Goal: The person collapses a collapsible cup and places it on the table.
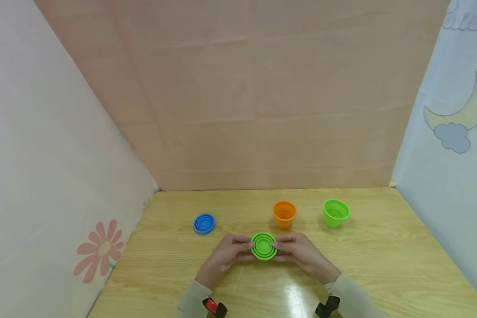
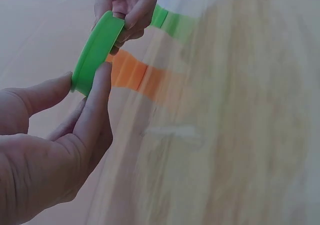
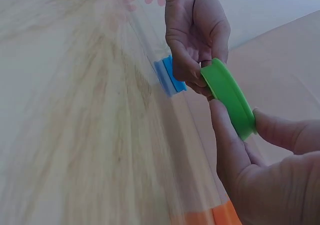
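Between both hands is a flattened green collapsible cup (image 1: 264, 246), its nested rings facing the head camera. My left hand (image 1: 229, 253) pinches its left edge, thumb on the rim and fingers behind. From the other side my right hand (image 1: 300, 252) pinches the right edge in the same way. Both wrist views show the green cup (image 2: 96, 52) edge-on as a thin disc, held off the table. Beyond the hands, an orange collapsible cup (image 1: 284, 214) and a second green cup (image 1: 335, 213) stand expanded. A blue collapsible cup (image 1: 204, 224) lies flattened to the left.
A wood-grain table (image 1: 159, 274) carries everything. Behind it rises a tan backdrop (image 1: 262, 110). A white panel with a flower (image 1: 103, 248) borders the left side, and another with a moon (image 1: 469, 106) borders the right. Dark straps sit around both sleeves.
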### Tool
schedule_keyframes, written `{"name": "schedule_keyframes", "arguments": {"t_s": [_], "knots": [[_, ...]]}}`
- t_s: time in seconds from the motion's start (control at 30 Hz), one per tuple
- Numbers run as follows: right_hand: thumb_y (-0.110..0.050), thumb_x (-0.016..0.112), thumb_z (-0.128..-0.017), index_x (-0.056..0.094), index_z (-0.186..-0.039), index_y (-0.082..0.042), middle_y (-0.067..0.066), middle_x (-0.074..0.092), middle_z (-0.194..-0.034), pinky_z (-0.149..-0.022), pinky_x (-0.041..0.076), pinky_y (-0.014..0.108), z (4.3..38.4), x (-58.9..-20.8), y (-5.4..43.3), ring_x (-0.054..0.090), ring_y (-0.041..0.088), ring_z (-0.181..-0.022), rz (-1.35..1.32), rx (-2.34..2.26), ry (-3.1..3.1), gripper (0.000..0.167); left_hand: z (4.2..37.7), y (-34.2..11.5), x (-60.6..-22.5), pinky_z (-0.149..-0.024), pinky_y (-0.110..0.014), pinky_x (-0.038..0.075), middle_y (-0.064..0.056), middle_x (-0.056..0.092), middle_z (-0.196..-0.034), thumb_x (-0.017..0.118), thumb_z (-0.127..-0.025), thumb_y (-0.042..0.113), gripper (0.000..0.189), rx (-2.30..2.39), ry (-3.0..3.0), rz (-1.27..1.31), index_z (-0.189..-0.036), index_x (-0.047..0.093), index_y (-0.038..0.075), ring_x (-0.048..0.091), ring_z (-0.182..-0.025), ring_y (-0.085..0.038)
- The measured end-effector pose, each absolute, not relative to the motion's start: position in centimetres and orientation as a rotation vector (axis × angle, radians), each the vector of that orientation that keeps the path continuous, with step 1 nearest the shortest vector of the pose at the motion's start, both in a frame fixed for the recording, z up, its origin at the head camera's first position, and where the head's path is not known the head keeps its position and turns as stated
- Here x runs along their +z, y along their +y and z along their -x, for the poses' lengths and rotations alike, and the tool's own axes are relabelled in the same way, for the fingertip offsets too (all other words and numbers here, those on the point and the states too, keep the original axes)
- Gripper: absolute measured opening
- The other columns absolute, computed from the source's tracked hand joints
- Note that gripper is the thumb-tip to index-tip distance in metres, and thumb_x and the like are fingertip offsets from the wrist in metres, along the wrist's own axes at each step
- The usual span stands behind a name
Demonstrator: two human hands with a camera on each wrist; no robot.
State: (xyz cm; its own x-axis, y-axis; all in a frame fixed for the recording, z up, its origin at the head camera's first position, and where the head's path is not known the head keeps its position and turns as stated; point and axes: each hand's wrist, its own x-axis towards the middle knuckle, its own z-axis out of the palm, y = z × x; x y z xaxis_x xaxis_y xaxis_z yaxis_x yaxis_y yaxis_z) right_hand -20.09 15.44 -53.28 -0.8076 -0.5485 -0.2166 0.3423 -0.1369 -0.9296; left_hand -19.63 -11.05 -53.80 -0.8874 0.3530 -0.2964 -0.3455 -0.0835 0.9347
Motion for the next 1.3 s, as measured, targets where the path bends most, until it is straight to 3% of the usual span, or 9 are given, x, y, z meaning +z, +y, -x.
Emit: {"name": "schedule_keyframes", "arguments": {"t_s": [0.37,0.63,0.93,1.3], "knots": [[-0.012,0.064,-0.105,0.050,-0.140,0.021,0.026,0.071,-0.126,-0.096,0.065,0.039,21.6,-53.5,11.2,0.076,0.023,-0.105,0.190,-2.025,1.627,0.050,21.6,-14.7,-53.7,-0.093,-0.040,0.066,-0.014,0.077,-0.117,0.071,-0.101,0.011,0.035,1.995,1.821,0.043,-0.129,0.068,-0.010,0.079,-0.100,-0.021],[-0.008,0.064,-0.104,0.059,-0.133,0.018,0.025,0.072,-0.123,-0.096,0.065,0.040,23.7,-54.1,8.8,0.077,0.022,-0.102,0.139,-2.032,1.681,0.040,23.3,-16.4,-52.8,-0.093,-0.040,0.066,-0.016,0.076,-0.119,0.069,-0.101,0.008,0.035,1.976,1.859,0.065,-0.131,0.066,-0.011,0.079,-0.099,-0.021],[-0.006,0.065,-0.103,0.059,-0.133,0.018,0.033,0.066,-0.131,-0.095,0.066,0.041,25.6,-54.0,6.9,0.077,0.024,-0.101,0.040,-2.020,1.734,0.039,24.8,-17.1,-52.8,-0.091,-0.040,0.067,-0.023,0.074,-0.121,0.064,-0.103,0.004,0.037,1.941,1.957,0.123,-0.135,0.061,-0.015,0.079,-0.095,-0.021],[-0.004,0.065,-0.102,0.066,-0.124,0.015,0.032,0.070,-0.122,-0.091,0.067,0.046,26.4,-53.7,4.7,0.077,0.036,-0.104,0.001,-2.017,1.893,0.029,26.1,-17.4,-52.9,-0.095,-0.044,0.066,-0.028,0.071,-0.123,0.064,-0.103,0.004,0.038,1.909,2.066,0.231,-0.136,0.060,-0.014,0.077,-0.095,-0.022]]}}
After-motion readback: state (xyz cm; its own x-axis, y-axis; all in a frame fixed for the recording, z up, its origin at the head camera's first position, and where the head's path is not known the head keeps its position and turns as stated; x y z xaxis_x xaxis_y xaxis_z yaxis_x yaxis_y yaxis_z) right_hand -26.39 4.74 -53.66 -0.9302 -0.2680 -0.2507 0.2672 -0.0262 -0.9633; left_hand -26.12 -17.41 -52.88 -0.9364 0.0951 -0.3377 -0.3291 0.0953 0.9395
